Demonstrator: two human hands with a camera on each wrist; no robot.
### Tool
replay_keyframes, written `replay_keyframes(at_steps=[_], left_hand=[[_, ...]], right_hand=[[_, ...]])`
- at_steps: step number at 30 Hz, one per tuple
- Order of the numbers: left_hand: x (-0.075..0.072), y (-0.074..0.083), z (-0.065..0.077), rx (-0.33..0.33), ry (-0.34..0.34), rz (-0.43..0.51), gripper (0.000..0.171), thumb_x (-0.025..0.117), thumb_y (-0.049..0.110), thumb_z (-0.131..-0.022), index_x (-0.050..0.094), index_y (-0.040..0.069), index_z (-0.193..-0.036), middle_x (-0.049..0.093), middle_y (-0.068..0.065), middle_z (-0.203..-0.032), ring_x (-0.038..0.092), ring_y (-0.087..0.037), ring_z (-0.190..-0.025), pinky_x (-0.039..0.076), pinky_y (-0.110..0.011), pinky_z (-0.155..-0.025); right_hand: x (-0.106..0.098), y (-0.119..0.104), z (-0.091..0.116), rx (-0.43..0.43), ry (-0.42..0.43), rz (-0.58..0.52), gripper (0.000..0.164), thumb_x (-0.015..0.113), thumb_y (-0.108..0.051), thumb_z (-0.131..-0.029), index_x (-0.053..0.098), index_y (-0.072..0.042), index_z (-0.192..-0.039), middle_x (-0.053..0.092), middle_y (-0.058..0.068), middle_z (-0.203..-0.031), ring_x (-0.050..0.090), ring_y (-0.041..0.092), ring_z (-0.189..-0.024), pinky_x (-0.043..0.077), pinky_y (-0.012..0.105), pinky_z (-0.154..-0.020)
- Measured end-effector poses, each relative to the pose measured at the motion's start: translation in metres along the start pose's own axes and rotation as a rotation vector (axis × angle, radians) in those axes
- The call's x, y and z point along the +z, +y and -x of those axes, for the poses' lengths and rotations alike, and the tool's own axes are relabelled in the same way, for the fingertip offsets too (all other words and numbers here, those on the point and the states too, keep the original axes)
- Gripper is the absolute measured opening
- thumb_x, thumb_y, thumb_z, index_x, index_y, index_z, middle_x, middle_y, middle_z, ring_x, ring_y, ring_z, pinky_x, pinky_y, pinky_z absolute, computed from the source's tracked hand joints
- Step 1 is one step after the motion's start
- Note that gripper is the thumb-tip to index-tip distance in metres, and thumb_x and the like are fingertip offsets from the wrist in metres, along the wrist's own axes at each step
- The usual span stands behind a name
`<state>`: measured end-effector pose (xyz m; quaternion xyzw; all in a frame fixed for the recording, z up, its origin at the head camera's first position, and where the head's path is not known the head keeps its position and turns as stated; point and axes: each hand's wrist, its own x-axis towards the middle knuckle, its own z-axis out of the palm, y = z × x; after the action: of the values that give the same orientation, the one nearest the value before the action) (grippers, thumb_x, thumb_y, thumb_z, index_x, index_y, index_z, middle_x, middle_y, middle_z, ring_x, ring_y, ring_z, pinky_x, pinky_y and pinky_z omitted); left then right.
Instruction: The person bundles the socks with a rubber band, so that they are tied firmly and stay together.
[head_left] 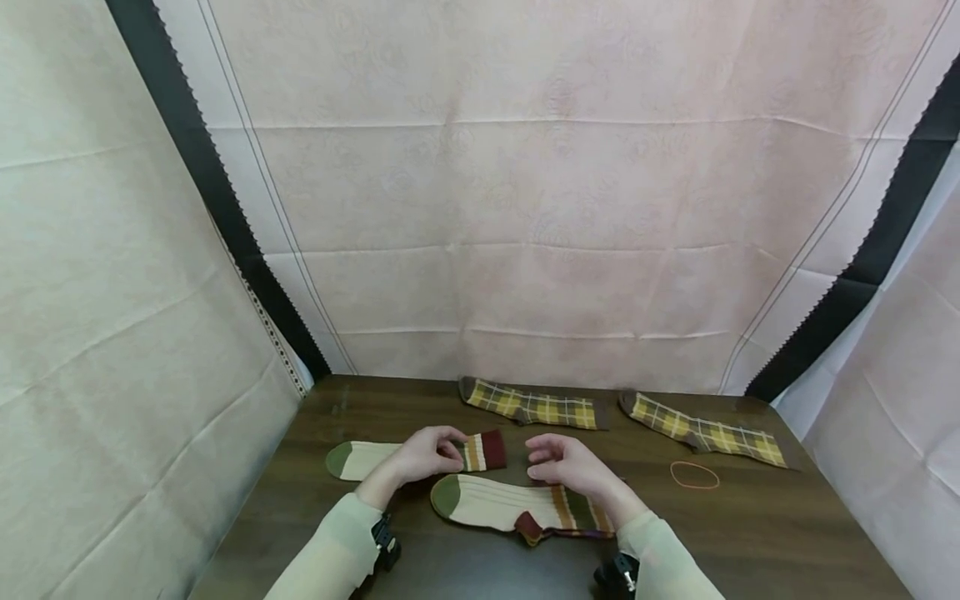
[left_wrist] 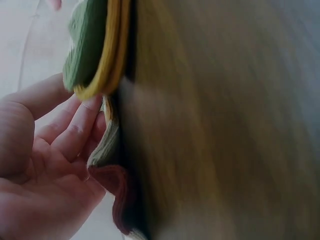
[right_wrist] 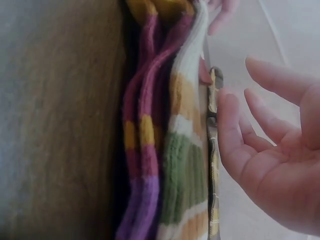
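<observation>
A cream sock (head_left: 365, 460) with green toe, striped leg and maroon cuff lies at the left of the table. My left hand (head_left: 422, 456) is over its striped leg, bent fingers and thumb pinching the knit; the fingertips are partly hidden. In front of me another cream sock (head_left: 498, 502) with green toe and striped leg lies on top of maroon, yellow and purple striped knit layers (right_wrist: 145, 110). My right hand (head_left: 567, 467) hovers just behind its striped leg, fingers loosely bent, holding nothing. The near sock's green toe (left_wrist: 86, 47) blocks part of the left wrist view.
Two yellow-and-brown plaid socks lie along the back of the table, one in the middle (head_left: 555, 408) and one at the right (head_left: 708, 433). An orange elastic loop (head_left: 694, 486) lies on the brown table (head_left: 795, 533) at the right. Pale cloth walls (head_left: 562, 250) enclose it.
</observation>
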<state>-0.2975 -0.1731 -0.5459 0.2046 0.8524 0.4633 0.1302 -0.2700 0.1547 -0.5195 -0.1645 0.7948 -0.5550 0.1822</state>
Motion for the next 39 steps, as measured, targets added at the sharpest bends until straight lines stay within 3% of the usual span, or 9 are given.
replay_keyframes(at_steps=[12,23,31,39], left_hand=[[0.017,0.008,-0.016,0.014,-0.036,0.056,0.049,0.076,0.000,-0.097,0.059,-0.003,-0.143,0.078,-0.008,-0.104,0.071,-0.018,-0.100,0.057,-0.034,-0.087],[0.025,0.013,-0.024,0.038,0.002,0.101,0.058,0.071,-0.014,-0.094,0.054,-0.006,-0.149,0.077,-0.016,-0.104,0.072,-0.030,-0.102,0.058,-0.035,-0.086],[0.030,0.018,-0.026,0.009,0.011,0.108,0.068,0.067,-0.016,-0.094,0.046,-0.001,-0.157,0.077,-0.012,-0.104,0.072,-0.025,-0.099,0.058,-0.033,-0.082],[0.034,0.018,-0.026,0.002,-0.005,0.129,0.066,0.065,-0.015,-0.096,0.047,0.002,-0.158,0.077,-0.009,-0.105,0.072,-0.025,-0.099,0.056,-0.032,-0.080]], right_hand=[[0.012,0.008,-0.017,0.057,0.071,0.003,0.061,0.076,-0.008,-0.097,0.052,0.005,-0.152,0.059,0.028,-0.144,0.058,0.044,-0.131,0.057,0.051,-0.097],[0.014,0.011,-0.022,0.092,0.120,-0.066,0.065,0.074,-0.007,-0.098,0.047,0.005,-0.156,0.055,0.030,-0.147,0.062,0.040,-0.126,0.058,0.050,-0.097],[0.016,0.009,-0.026,0.145,0.202,-0.099,0.065,0.076,-0.008,-0.098,0.048,0.007,-0.154,0.061,0.028,-0.141,0.068,0.035,-0.116,0.058,0.052,-0.096],[0.012,0.010,-0.030,0.195,0.248,-0.218,0.064,0.074,-0.011,-0.100,0.047,0.004,-0.155,0.057,0.028,-0.148,0.058,0.043,-0.134,0.048,0.060,-0.110]])
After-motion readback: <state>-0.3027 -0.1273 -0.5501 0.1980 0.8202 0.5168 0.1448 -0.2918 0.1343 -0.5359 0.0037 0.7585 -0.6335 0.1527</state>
